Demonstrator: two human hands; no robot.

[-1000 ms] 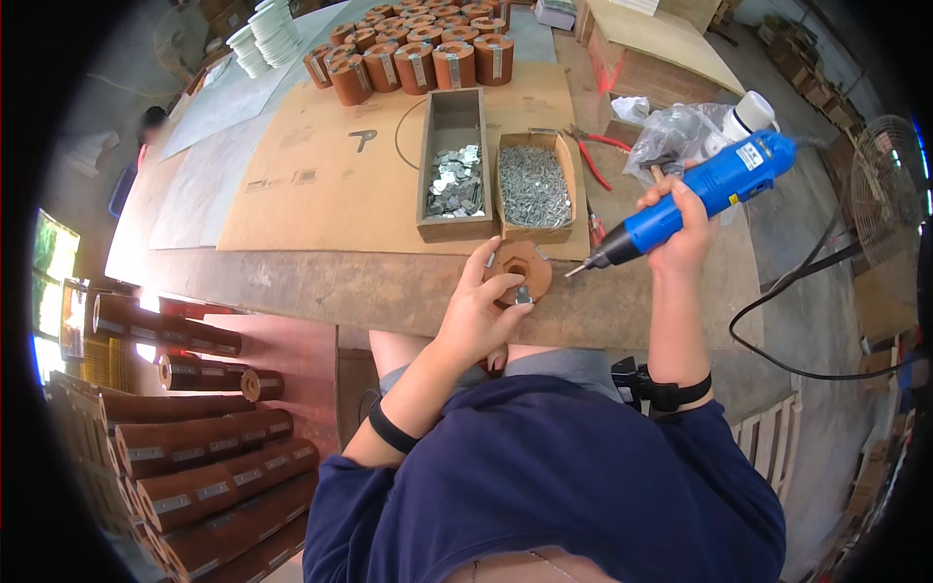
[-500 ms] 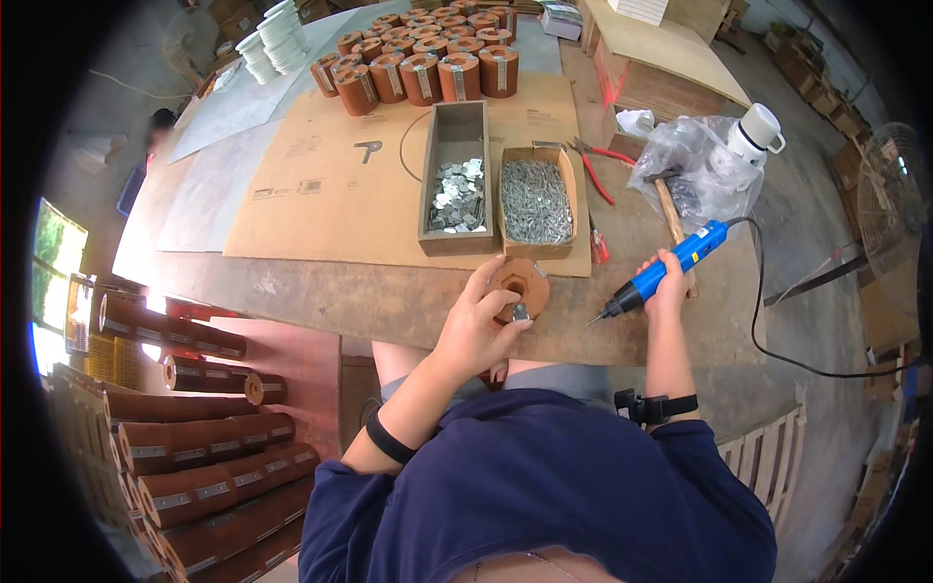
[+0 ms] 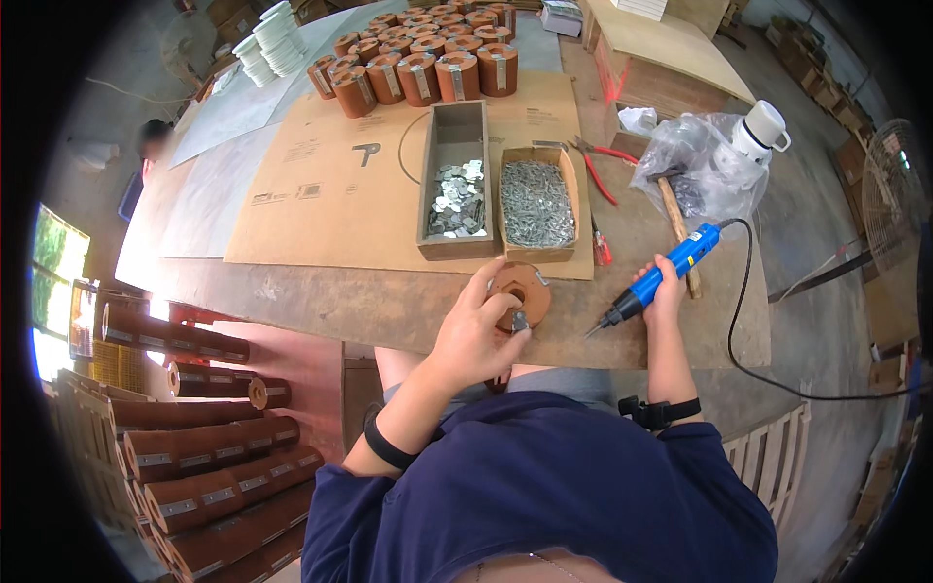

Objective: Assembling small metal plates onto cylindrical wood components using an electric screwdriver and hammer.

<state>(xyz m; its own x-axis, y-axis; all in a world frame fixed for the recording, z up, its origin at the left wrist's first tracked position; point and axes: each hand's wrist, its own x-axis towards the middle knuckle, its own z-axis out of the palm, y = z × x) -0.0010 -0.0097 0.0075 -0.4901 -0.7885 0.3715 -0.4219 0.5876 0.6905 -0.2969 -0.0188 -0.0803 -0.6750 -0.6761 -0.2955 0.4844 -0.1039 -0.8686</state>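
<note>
At the near edge of the worn tabletop (image 3: 350,297), a brown block (image 3: 535,292) is clasped by the left hand (image 3: 475,337), while a blue screwdriver (image 3: 694,251) is gripped by the right hand (image 3: 665,292), its tip apart from the block. Beyond, boxed metal plates (image 3: 458,206) and fasteners (image 3: 537,204) are set before brown cylinders (image 3: 419,80); pliers (image 3: 602,177) and a white bottle (image 3: 758,130) are placed rightward.

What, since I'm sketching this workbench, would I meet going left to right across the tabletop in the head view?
White stacks → wooden box of metal pieces → cardboard box of screw-like pieces → blue power tool → white flask.
</note>
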